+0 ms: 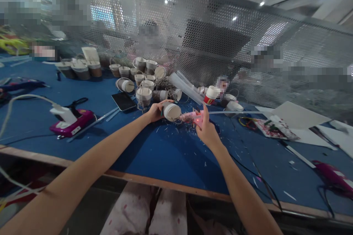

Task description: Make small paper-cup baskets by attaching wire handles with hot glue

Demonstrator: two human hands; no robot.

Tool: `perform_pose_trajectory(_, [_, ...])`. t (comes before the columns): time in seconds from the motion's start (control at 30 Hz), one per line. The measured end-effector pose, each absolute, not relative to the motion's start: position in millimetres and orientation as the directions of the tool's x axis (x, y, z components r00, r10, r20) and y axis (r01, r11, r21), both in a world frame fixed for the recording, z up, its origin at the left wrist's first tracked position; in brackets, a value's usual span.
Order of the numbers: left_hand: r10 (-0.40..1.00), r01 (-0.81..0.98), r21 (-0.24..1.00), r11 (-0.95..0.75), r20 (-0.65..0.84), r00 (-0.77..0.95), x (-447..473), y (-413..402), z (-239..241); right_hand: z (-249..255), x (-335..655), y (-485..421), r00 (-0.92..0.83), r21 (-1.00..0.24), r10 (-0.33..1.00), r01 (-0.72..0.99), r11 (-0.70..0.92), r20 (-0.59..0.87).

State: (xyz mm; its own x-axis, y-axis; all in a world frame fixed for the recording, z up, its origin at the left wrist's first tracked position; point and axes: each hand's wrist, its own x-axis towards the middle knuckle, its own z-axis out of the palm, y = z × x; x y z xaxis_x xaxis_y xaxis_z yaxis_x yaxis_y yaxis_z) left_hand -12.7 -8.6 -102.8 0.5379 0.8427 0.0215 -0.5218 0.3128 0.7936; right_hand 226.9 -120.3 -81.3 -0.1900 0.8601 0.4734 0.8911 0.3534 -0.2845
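My left hand is closed around a small paper cup, tipped on its side with its pale round end facing me. A pink hot glue gun is in my right hand, its nozzle touching or very close to the cup's lower edge. A small red light glows on the gun, and a long clear glue stick runs out of its back to the right. Just behind the gun stands a red and white cup. Thin scraps of glue lie on the blue table under my hands.
Several similar cups with wire handles crowd the back, beside a bundle of clear glue sticks. A phone and a purple power strip lie left. White sheets lie right. A perforated metal screen bounds the table's rear.
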Motion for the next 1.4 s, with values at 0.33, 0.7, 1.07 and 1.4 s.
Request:
perform_pose_trajectory(0.33, [0.839, -0.499, 0.809, 0.311, 0.013, 0.544, -12, -11, -101, -87, 222, -117, -0.144, -0.339, 0.845, 0.871, 0.355, 0.515])
perform_pose_trajectory(0.7, [0.835, -0.492, 0.813, 0.311, 0.013, 0.550, -13, -9, -103, -88, 222, -117, -0.169, -0.318, 0.847, 0.876, 0.364, 0.504])
perform_pose_trajectory(1.07, [0.885, -0.535, 0.808, 0.244, 0.039, 0.464, -12, -10, -101, -81, 227, -116, 0.217, -0.476, 0.803, 0.875, 0.093, 0.555])
perform_pose_trajectory(1.4, [0.904, -0.519, 0.831, 0.201, 0.047, 0.426, -10, -11, -103, -99, 270, -100, 0.414, -0.401, 0.715, 0.894, -0.201, 0.564])
